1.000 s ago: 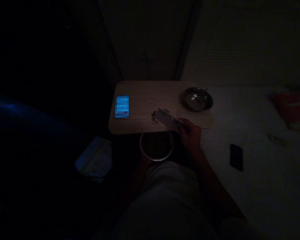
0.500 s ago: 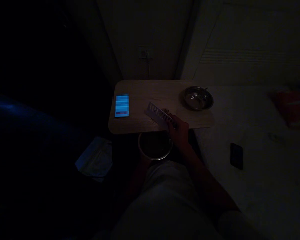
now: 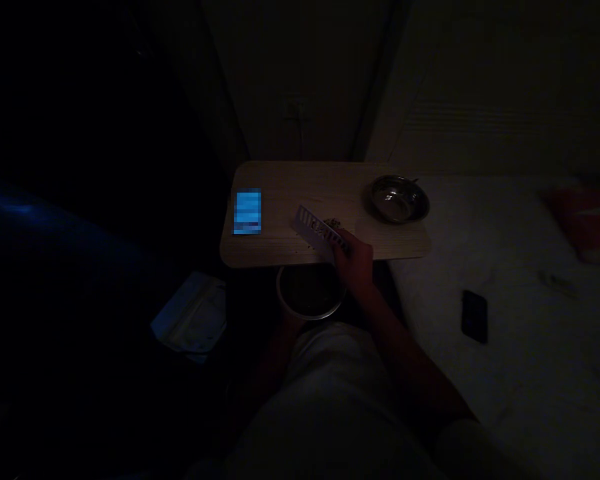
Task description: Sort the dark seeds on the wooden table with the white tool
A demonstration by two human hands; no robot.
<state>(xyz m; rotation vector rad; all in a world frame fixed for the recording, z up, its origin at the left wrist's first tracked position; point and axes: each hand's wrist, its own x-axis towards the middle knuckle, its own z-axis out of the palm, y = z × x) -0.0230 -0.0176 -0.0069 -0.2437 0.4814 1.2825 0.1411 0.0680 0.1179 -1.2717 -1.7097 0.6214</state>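
Note:
The room is very dark. My right hand (image 3: 355,260) grips a flat white slotted tool (image 3: 316,229) whose far end lies on a small wooden table (image 3: 300,183). A little heap of dark bits (image 3: 333,223) sits beside the tool. Just below the table's near edge is a round bowl (image 3: 310,293) with dark contents. My left hand (image 3: 286,321) reaches up to its near left rim and seems to hold it from below; the fingers are lost in the dark.
A lit phone (image 3: 247,212) lies at the table's left end and a steel bowl (image 3: 397,199) at its right end. On the pale bed to the right lie a dark phone (image 3: 475,316) and a red item (image 3: 587,223). A pale bag (image 3: 193,320) is on the floor at left.
My right hand has slid the white tool leftward along the table's near edge, over where the scattered bits lay. The bowl below has stayed in place.

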